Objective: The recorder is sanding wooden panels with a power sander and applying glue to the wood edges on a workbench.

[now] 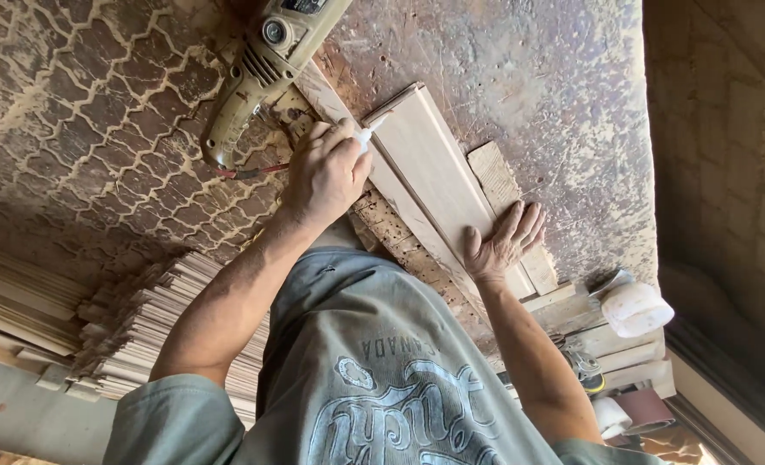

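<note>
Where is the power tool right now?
In the head view, the power tool lies at the top, left of centre, on the worn table, just beyond the left hand and beside the long board.

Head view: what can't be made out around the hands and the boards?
- White tube, head view: only its tip shows; the left hand wraps the rest.
- Power tool: its far end is cut off by the top edge.
- Pale board: its near end is covered by the right hand, which lies flat on it.
- Clutter beside the white roll: too small and crowded to tell.
</note>
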